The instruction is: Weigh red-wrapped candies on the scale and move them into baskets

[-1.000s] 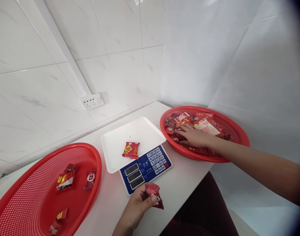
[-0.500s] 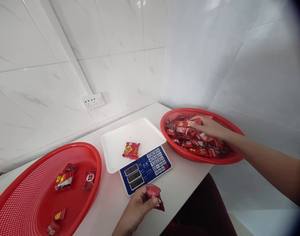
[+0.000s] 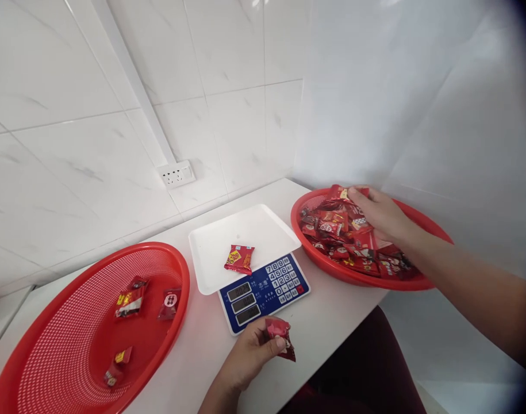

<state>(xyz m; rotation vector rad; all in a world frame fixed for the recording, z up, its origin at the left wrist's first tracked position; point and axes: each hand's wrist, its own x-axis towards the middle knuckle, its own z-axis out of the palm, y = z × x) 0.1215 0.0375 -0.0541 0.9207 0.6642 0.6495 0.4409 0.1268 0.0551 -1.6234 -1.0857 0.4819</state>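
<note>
My left hand [image 3: 254, 353] pinches a small red snack packet [image 3: 280, 339] between thumb and fingers, just in front of the scale. Over the back of the right red basket [image 3: 327, 270], my right hand [image 3: 377, 213] grips another red packet [image 3: 339, 193], lifted above the heap. Many red packets [image 3: 353, 233] of mixed prints fill that basket. One red packet with a yellow diamond [image 3: 240, 260] lies flat on the white tray [image 3: 215, 236] of the blue digital scale [image 3: 267, 293]. The scale's small displays are lit with digits too faint to read surely.
At the left stands a second red basket [image 3: 42, 339], with several packets [image 3: 129, 300] scattered on its bottom. Both baskets and the scale rest on a white table [image 3: 172, 368]. A wall socket [image 3: 176, 174] sits on the tiled wall behind.
My right hand has risen from the heap in the right basket with a red packet in its fingers. My left hand keeps its packet. The whole view has shifted slightly.
</note>
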